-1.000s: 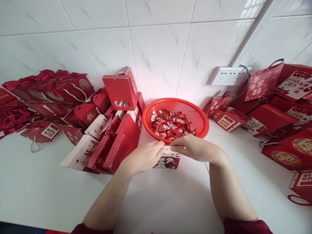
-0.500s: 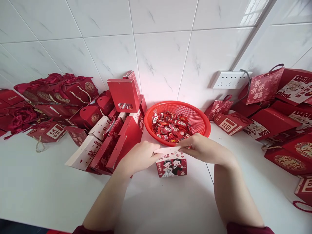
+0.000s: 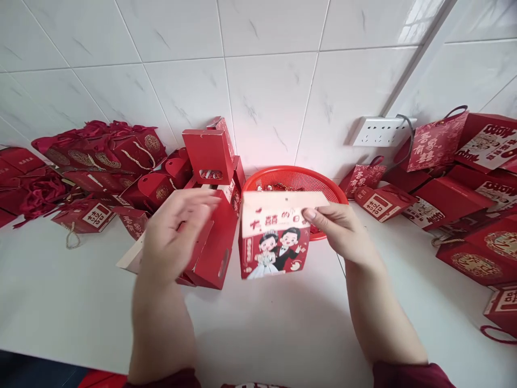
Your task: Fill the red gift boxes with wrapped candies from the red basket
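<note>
My right hand [image 3: 341, 226] pinches the upper right corner of a red and cream candy box [image 3: 277, 237], thumb on its front. The box is raised above the table, its front printed with a cartoon couple. To its left, my left hand [image 3: 175, 231] is off the box with its fingers stretched out, in front of a group of open red boxes [image 3: 214, 242]. Behind the held box stands a red plastic basket [image 3: 343, 196] of wrapped candies [image 3: 278, 187], mostly hidden by the box.
Red gift boxes with ribbons [image 3: 97, 156] are piled at the left. More red boxes [image 3: 440, 194] are stacked at the right. A white power strip [image 3: 379, 132] is on the tiled wall [image 3: 270, 108] behind the white table [image 3: 274, 334].
The candy box has come up and closer, now held by my right hand alone. My left hand has let go of it and moved left and up.
</note>
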Action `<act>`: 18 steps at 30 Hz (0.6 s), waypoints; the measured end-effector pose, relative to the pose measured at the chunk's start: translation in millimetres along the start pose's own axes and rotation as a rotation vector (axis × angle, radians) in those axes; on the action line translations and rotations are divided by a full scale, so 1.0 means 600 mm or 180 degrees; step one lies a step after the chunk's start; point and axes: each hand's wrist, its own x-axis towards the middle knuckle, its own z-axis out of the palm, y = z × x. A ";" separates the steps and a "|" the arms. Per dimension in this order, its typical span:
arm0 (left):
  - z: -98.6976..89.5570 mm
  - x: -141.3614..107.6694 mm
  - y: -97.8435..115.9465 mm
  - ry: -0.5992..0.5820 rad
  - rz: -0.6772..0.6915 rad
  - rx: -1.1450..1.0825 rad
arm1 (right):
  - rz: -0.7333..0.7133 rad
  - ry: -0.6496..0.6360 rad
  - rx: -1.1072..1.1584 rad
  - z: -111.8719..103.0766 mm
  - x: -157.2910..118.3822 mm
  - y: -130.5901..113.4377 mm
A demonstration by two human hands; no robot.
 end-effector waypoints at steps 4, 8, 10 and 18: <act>-0.077 0.006 -0.030 0.0374 -0.1088 0.1137 | -0.0427 0.0821 -0.0237 0.026 0.060 0.000; -0.107 0.001 -0.043 0.0321 -0.1207 0.1544 | -0.0931 0.0688 -0.0304 0.083 0.162 0.006; -0.103 -0.001 -0.040 0.0271 -0.1228 0.1418 | -0.1016 0.0526 -0.0380 0.121 0.211 0.013; -0.102 0.002 -0.043 -0.0106 -0.1211 0.1292 | -0.1059 0.0464 -0.0824 0.218 0.306 0.022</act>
